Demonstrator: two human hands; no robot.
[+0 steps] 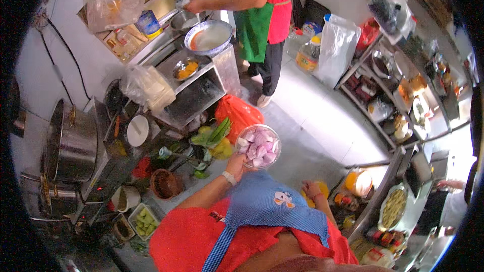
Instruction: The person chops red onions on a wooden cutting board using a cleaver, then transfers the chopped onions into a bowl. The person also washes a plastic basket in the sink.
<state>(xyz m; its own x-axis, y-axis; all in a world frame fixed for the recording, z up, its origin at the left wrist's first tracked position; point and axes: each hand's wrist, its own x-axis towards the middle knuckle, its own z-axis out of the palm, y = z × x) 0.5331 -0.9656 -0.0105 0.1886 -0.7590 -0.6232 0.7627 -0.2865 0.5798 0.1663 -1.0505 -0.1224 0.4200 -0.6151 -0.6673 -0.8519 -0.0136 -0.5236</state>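
Note:
My left hand (236, 168) grips the near edge of a clear round bowl (280, 147). Chunks of purple-red onion (260, 146) fill the bowl, which is held out in front of the blue checked apron (261, 196). On the other side of the apron, my right hand (312, 189) hangs low beside a yellow thing (322, 188). The yellow thing shows on both sides of that wrist; whether the hand holds it cannot be made out.
A co-worker in a green apron (251, 26) stands ahead by a large blue-and-white basin (210, 39). A red plastic bag (238, 117) and green leaves (215, 134) lie left of the bowl. Large steel pots (75, 143) line the left; shelving (365, 102) stands right.

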